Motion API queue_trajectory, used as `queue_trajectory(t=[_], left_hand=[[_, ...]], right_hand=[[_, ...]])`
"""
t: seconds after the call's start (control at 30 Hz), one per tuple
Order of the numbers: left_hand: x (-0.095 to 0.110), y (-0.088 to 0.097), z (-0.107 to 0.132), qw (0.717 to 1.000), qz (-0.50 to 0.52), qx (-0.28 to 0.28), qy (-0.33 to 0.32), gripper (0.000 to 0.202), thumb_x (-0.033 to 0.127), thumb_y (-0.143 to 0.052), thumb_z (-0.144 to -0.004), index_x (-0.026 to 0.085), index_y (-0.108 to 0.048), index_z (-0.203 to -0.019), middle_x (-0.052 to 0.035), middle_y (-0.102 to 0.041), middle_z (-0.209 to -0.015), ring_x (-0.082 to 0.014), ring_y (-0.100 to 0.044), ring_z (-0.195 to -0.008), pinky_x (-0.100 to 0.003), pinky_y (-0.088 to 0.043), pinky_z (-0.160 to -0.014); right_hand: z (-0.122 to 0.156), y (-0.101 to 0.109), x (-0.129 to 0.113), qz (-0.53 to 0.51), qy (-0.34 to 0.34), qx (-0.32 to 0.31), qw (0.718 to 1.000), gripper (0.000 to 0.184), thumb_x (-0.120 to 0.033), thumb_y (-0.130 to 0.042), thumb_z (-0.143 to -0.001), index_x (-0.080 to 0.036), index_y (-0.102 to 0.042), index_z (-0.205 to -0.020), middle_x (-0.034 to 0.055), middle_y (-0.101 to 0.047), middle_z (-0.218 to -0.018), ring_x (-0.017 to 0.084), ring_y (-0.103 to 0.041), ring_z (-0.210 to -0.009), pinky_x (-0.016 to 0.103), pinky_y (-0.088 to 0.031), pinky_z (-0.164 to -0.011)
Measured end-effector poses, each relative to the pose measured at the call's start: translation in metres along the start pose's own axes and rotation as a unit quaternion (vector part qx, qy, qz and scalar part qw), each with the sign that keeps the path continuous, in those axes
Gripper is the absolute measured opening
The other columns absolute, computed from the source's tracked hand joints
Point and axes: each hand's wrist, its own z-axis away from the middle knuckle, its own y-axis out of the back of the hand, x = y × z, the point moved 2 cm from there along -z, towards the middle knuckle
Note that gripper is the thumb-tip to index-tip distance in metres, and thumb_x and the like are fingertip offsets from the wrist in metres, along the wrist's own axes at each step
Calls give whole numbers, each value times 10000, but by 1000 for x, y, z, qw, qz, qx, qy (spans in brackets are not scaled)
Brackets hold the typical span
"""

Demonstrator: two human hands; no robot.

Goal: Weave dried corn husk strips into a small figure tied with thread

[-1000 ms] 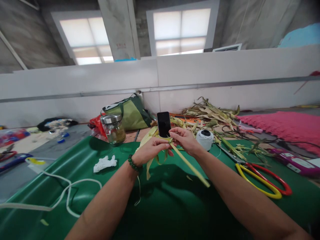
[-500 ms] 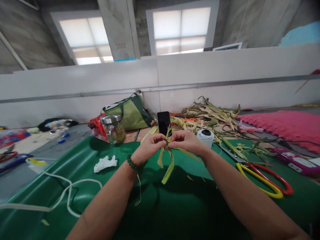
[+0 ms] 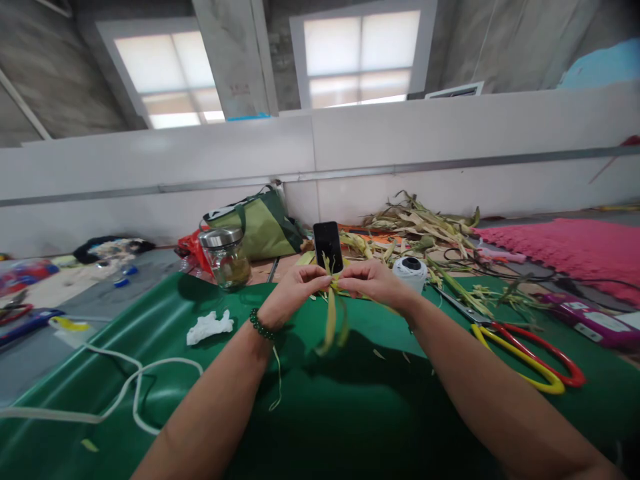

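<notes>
Strips of pale yellow-green corn husk (image 3: 331, 322) meet between my fingertips, their loose ends hanging down and blurred. My left hand (image 3: 296, 291) pinches the husk from the left, a green bead bracelet (image 3: 261, 325) round its wrist. From the right, my right hand (image 3: 373, 283) grips the same bunch with thumb and forefinger. How the strips cross is hidden by the fingers. Right behind the hands a black phone (image 3: 327, 241) stands upright. A white spool (image 3: 411, 272) sits beyond my right wrist.
Green mat (image 3: 320, 427) covers the work surface. At left are a glass jar (image 3: 226, 260), crumpled tissue (image 3: 210, 327) and white cord (image 3: 140, 373). Red-and-yellow-handled scissors (image 3: 530, 360) and a purple device (image 3: 585, 321) lie right. Dried husks (image 3: 425, 223) pile at the back, near a green bag (image 3: 265, 227).
The hanging husk ends have swung and drawn closer together under my hands. Both hands keep their pinch in nearly the same place.
</notes>
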Motion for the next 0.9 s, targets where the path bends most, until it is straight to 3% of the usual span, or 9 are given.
queue_trajectory(t=[0.17,0.3,0.57,0.77,0.9], left_hand=[[-3,0,-3,999,2,-32,-9,311,439,-695,-688,133,-660,-648,-28,-633,-674,-130,-534,-661,-252,-409,-638],[-5,1,-3,1000,10,-11,3,318,443,-731,-655,132,-666,-663,-9,-614,-647,-123,-527,-648,-252,-406,-632],[-9,0,-4,992,105,-58,32,285,269,-815,-548,142,-675,-761,-15,-664,-756,-135,-589,-725,-279,-450,-733],[-11,-1,-6,997,57,-40,30,231,330,-753,-628,141,-653,-717,-1,-633,-702,-124,-560,-700,-271,-430,-717],[-13,1,-5,996,68,-34,47,221,255,-762,-577,136,-659,-733,-15,-655,-731,-131,-571,-716,-281,-443,-742]], right_hand=[[0,-1,-4,-20,-1,-16,1000,263,-398,-627,-750,-142,-649,-694,-9,-555,-559,93,-481,-528,218,-351,-504],[1,0,-5,-7,-2,-6,1000,231,-363,-614,-746,-155,-614,-647,-19,-534,-530,91,-464,-512,219,-338,-495],[2,0,-5,-28,-22,15,999,240,-361,-561,-747,-162,-575,-612,-35,-482,-506,82,-405,-486,225,-300,-488],[1,-2,-7,8,9,11,1000,350,-437,-549,-768,-174,-486,-545,-47,-412,-484,72,-337,-459,230,-251,-464],[1,-3,-6,12,13,7,1000,370,-455,-544,-784,-178,-480,-547,-49,-403,-481,74,-337,-462,232,-258,-469]])
